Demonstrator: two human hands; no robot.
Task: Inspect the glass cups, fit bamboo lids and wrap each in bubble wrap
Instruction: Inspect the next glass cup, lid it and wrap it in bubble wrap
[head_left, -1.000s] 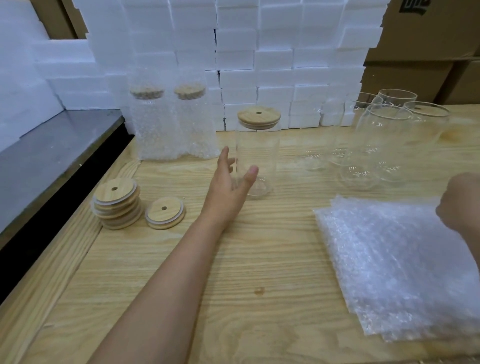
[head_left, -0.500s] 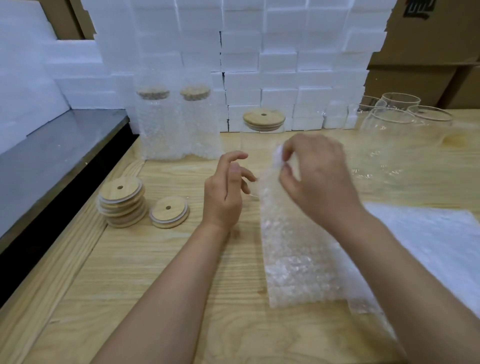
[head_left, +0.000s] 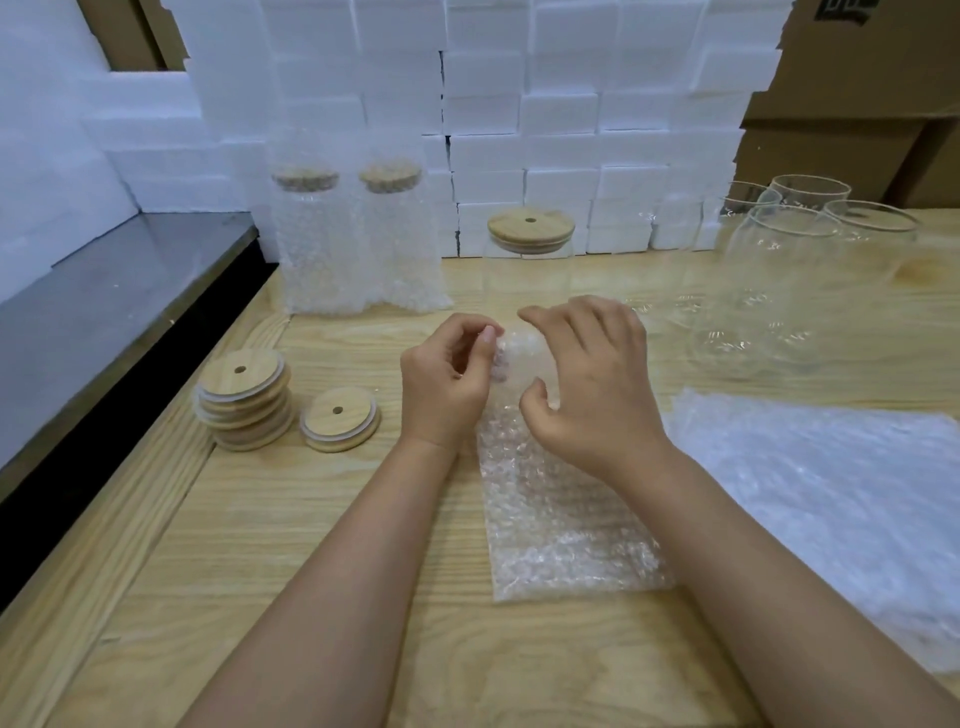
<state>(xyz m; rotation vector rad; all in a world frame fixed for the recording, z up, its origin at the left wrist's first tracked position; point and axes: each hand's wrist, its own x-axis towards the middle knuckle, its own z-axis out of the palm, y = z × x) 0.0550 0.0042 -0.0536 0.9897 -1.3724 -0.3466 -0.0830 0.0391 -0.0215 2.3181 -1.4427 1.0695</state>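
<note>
Stacked white foam blocks (head_left: 519, 104) back a pale wooden table (head_left: 311, 571), where the lidded clear glass cup (head_left: 524, 275) stands unwrapped just behind both hands. The left hand (head_left: 447, 382) and right hand (head_left: 592, 384) each pinch the far edge of a small clear bubble-wrap piece (head_left: 561, 519) lying flat toward the person. It looks like a pouch, so the layers are best teased apart gently with the fingertips, opening a mouth wide enough for the cup to enter without tipping.

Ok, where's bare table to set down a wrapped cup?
Widest bare wood: near-left, between the stacked round bamboo lids, the wooden table's left edge and your left forearm. A smaller strip lies between the two bubble-wrapped cups and those lids. Crowded: far right with open clear glass cups, and near right under the bubble wrap sheets.
</note>
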